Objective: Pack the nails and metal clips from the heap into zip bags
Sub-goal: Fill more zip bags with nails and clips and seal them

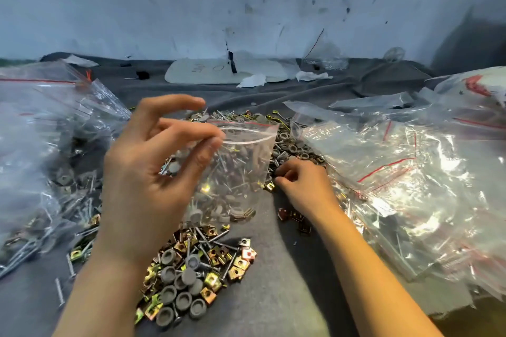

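My left hand [153, 172] pinches the mouth of a clear zip bag [241, 164] between thumb and fingers and holds it up, open. The same hand also holds a few grey-capped nails [174, 167] against the palm. The bag hangs over the grey cloth, with nails and grey caps showing through it. My right hand [304, 180] reaches to the edge of the far heap of nails and metal clips [290, 145], its fingers curled on small parts beside a gold clip [269, 186]. A nearer heap [197, 271] of gold clips, nails and grey caps lies below the bag.
A large clear bag of packed parts [41, 145] lies at the left. A stack of empty red-striped zip bags [405, 186] fills the right side. A few clips [293, 217] lie loose under my right wrist. White paper [219, 71] lies by the back wall.
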Tool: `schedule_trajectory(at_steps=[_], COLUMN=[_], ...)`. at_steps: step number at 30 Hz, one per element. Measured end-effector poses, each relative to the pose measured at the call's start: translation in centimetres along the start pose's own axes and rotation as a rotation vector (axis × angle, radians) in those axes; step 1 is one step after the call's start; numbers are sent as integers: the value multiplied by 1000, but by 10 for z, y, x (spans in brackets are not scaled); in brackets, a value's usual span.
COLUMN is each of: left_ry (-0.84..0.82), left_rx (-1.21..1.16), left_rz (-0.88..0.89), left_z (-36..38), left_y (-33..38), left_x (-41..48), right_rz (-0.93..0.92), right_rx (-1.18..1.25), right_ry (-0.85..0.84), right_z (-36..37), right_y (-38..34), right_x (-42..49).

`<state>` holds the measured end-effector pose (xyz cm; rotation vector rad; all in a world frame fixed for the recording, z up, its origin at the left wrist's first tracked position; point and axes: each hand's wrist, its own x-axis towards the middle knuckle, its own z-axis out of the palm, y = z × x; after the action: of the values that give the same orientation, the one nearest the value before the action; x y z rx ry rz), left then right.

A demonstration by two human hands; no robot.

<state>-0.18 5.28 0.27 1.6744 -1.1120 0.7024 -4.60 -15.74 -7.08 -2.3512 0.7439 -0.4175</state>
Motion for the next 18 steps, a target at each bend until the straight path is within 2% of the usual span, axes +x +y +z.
schedule_trajectory(at_steps=[7, 12, 15, 18], left_ry=[-17, 8, -13, -86], left_rx=[-6, 30, 8, 11], left_rz=[-29, -143, -174, -127], left_z=[1, 1, 1, 9], left_y=[2, 0, -1, 3], left_x=[-1, -3, -3, -3], right_rz=[128, 167, 105, -144], right_rx=[-72, 76, 386, 820], right_ry=[46, 37, 117, 140], right_z=[18, 9, -14, -48], right_y=[-16, -21, -30, -57], right_x=[3, -1, -11, -28])
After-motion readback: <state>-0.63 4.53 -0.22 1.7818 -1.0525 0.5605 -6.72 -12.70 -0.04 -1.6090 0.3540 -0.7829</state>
